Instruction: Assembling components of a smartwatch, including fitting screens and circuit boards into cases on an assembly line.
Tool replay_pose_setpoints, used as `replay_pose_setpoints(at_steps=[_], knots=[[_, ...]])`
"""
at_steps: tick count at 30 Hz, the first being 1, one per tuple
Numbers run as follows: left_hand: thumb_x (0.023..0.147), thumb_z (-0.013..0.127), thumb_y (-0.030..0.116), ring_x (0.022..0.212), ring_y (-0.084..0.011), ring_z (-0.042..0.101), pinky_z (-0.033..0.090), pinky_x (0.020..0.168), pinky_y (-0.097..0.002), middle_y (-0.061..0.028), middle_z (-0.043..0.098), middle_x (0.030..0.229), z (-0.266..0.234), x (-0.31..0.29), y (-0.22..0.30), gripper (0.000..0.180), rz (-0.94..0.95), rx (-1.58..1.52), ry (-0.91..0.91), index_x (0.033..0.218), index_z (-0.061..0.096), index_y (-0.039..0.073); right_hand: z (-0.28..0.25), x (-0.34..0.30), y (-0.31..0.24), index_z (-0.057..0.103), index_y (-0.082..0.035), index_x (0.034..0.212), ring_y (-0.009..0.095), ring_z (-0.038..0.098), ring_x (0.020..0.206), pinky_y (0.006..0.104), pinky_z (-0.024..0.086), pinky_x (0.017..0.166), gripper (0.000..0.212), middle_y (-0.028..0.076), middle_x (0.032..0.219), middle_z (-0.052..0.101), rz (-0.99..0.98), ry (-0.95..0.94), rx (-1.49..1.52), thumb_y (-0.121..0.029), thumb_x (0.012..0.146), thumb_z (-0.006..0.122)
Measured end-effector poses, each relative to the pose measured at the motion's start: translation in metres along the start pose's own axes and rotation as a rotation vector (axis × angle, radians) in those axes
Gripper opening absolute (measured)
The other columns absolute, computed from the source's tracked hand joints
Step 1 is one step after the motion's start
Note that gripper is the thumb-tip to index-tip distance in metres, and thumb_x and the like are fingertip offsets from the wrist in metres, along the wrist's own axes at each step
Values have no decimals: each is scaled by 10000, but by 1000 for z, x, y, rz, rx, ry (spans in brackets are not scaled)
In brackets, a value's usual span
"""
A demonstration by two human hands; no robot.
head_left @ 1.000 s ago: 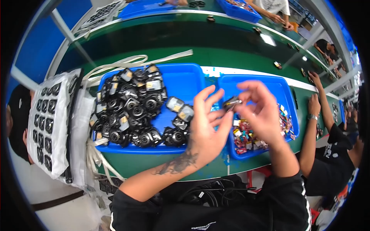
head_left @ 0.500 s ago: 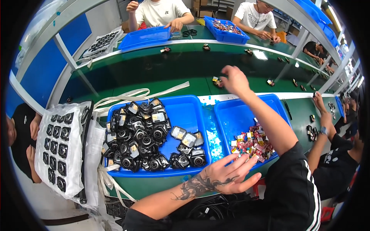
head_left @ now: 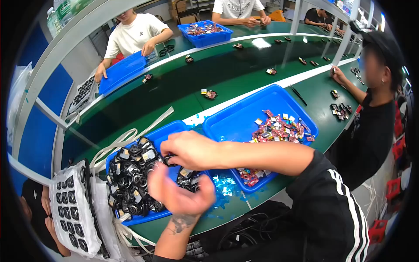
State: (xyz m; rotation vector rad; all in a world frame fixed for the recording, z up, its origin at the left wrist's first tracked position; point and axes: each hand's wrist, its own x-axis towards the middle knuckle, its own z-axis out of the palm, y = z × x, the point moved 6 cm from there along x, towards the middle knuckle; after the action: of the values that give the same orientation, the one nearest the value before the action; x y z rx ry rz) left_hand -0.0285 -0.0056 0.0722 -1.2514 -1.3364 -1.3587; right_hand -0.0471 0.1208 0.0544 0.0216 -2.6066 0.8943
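Observation:
The left blue tray (head_left: 168, 131) holds a heap of black watch-like casings (head_left: 135, 179), some with pale clear covers. My right hand (head_left: 192, 150) reaches across over this tray with its fingers curled down. Something dark shows at its fingertips, too small to make out. Just below it, my left hand (head_left: 181, 194) is palm up over the tray's near right side, blurred, its thumb and fingers apart with nothing visible in them. A second blue tray (head_left: 227, 118) to the right holds small reddish parts (head_left: 279, 126) with yellow and white tags, partly hidden by my right forearm.
Beyond the trays, a green conveyor belt (head_left: 174, 96) carries spaced-out small assemblies (head_left: 209, 94). White straps (head_left: 131, 139) and a stack of casing-filled sheets (head_left: 70, 209) are at left. Tweezers (head_left: 298, 95) lie right. Several co-workers sit around; metal posts frame the line.
My right hand has come back from over the belt to the left tray. My left hand has moved left from the right tray and turned palm up. The view has swung right.

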Motion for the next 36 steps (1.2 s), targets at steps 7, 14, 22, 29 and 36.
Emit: replay_pose_setpoints(at_steps=[7, 14, 22, 29, 36], knots=[[1043, 430, 286, 626, -109, 514, 412, 476, -216, -38, 539, 839, 54, -51, -30, 322, -1276, -904, -850, 1213, 492, 19, -63, -53, -4, 597, -5, 907, 163, 645, 745, 281, 537, 648, 194, 78, 843, 617, 169, 93, 263, -6, 755, 718], [994, 538, 178, 591, -134, 542, 484, 460, -264, -57, 572, 780, 66, -66, -6, 211, -1696, -1310, -841, 1087, 565, -9, -153, -130, 98, 659, 2, 945, 148, 660, 765, 304, 546, 685, 223, 80, 844, 679, 584, 431, 210, -220, 924, 647], [932, 547, 37, 886, -286, 705, 594, 704, -305, -217, 668, 1014, 65, -59, -22, 195, -1677, -1172, -577, 1099, 555, -62, -152, -185, 154, 642, -3, 809, 230, 656, 707, 340, 519, 680, 166, 103, 785, 690, 688, 94, -402, -126, 781, 751], [949, 498, 42, 845, -229, 685, 577, 692, -293, -146, 612, 1116, 64, -63, -25, 272, -1657, -1153, -675, 1213, 554, 11, -145, -155, 81, 621, -9, 875, 78, 617, 807, 239, 492, 714, 99, 23, 885, 659, 607, 366, 401, -27, 838, 711], [901, 680, 106, 746, -88, 618, 513, 684, -233, -39, 652, 902, 66, -49, -12, 233, -1210, -1008, -828, 1110, 672, 2, -85, -141, 31, 636, 18, 967, 102, 624, 811, 243, 515, 736, 138, 51, 932, 652, 500, 236, 1106, -24, 854, 701]])
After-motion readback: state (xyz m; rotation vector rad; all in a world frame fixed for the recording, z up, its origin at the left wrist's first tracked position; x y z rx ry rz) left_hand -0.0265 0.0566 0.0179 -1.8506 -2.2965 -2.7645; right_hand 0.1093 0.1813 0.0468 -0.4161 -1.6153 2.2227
